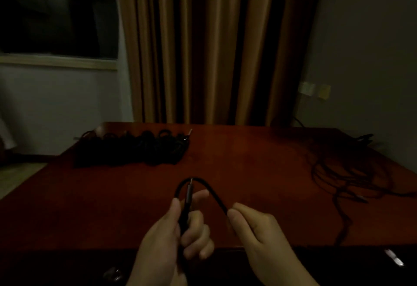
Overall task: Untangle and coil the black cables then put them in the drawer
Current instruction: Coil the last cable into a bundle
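Note:
In the dim head view I hold a black cable [215, 193] over the near edge of the dark red table [248, 161]. My left hand [178, 234] grips its connector end upright, the metal plug pointing up. From there the cable arches over to my right hand [257, 227], which pinches it between thumb and fingers. A heap of black cables [133, 150] lies at the far left of the table. A loose tangle of black cables [352, 173] sprawls over the right side.
Tan curtains [203, 46] hang behind the table, with a window [56, 13] to their left. The dark drawer front [90, 267] runs below the table's near edge, with a metal handle [393, 258] at the right.

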Tool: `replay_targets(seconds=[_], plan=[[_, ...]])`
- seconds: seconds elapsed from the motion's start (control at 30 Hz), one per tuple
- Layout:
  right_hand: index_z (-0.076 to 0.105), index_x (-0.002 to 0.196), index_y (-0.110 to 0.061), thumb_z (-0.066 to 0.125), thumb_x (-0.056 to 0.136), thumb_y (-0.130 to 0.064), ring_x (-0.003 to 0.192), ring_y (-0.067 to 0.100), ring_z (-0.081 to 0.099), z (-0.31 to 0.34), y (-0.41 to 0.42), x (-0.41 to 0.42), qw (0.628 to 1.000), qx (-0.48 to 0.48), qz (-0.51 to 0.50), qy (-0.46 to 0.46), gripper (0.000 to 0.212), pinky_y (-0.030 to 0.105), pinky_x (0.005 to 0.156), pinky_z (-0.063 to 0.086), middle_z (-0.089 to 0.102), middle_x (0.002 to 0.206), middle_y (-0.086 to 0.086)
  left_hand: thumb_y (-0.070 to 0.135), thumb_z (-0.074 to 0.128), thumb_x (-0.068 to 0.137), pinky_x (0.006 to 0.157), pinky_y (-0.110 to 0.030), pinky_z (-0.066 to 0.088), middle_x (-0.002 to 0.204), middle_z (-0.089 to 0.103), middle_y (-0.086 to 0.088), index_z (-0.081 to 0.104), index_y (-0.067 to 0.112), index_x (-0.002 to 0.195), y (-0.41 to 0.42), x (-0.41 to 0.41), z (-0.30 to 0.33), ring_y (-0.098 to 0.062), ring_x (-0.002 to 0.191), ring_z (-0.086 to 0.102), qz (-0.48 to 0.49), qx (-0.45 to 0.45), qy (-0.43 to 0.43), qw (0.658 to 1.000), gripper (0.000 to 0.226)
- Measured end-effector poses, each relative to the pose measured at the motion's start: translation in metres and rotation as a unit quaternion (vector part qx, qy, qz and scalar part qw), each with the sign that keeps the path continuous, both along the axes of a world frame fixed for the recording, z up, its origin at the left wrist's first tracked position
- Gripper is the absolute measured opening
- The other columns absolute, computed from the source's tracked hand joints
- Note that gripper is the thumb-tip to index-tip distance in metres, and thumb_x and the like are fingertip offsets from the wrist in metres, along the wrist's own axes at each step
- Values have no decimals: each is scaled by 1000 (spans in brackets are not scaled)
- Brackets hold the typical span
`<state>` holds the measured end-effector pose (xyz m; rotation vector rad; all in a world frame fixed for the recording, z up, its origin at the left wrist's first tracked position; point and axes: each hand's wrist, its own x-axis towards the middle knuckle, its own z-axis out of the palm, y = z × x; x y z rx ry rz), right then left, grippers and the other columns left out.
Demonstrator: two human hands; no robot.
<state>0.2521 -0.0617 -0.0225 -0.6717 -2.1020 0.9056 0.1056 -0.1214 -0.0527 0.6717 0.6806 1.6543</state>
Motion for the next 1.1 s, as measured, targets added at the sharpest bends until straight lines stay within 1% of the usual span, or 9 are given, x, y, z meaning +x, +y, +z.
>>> replay_targets(seconds=[0.2,0.47,0.53,0.67,0.77,0.9,0.97,1.03,1.1], plan=[[55,65,-22,45,96,-20,53,0,45,-11,-45,6,995,-87,14,-56,33,19,54,35,52,56,-12,43,39,81,40,-25,39,49,29,-3,63,-3,112,-53,27,20,-11,37,31,38,-33,22,998,60],[60,71,-36,47,96,-21,67,-9,58,-9,-92,22,996,-63,25,-65,32,10,62,42,62,68,-30,44,44,75,73,-30,48,68,63,-2,65,12,79,-96,58,23,-14,69,62,83,-64,147,984,38],[56,65,-38,48,96,-27,64,-3,58,-17,-98,27,997,-4,-7,-78,34,13,57,39,63,66,-20,40,41,85,79,-34,50,69,65,-5,59,9,79,-104,66,28,-18,76,66,128,-43,112,984,36],[44,57,-35,40,95,-40,58,-4,51,-36,-112,45,985,70,-75,-140,38,18,52,33,49,57,-12,34,30,102,70,-33,46,48,48,3,50,13,77,-122,70,45,-13,49,60,209,6,-14,978,38],[56,71,-27,35,97,-42,69,1,56,-41,-143,51,974,110,-51,-189,37,18,59,39,59,70,-7,34,31,103,52,-23,44,44,36,9,48,17,76,-135,72,56,-7,36,39,272,34,-38,961,37],[46,89,-27,32,98,-50,70,12,50,-33,-190,48,933,194,5,-302,28,29,63,43,54,79,-6,30,27,104,49,-25,39,52,45,10,50,16,83,-147,70,54,-5,45,42,431,68,233,869,34],[46,91,-25,36,98,-47,75,15,53,-22,-204,53,923,180,25,-338,25,32,67,46,54,83,-5,33,27,102,60,-26,47,69,56,0,54,5,113,-152,60,49,-7,63,59,452,45,385,803,40],[51,90,-27,42,98,-40,78,10,57,-7,-207,60,935,158,34,-317,18,27,68,47,57,87,-8,49,22,96,62,-18,44,72,53,3,39,3,138,-158,49,42,-3,68,57,417,-7,506,755,65],[50,85,-34,47,96,-37,78,3,55,9,-207,66,951,143,21,-274,12,21,69,46,57,86,-12,67,13,77,72,-25,44,84,58,2,43,13,139,-164,46,36,-1,77,54,315,-43,569,758,88]])
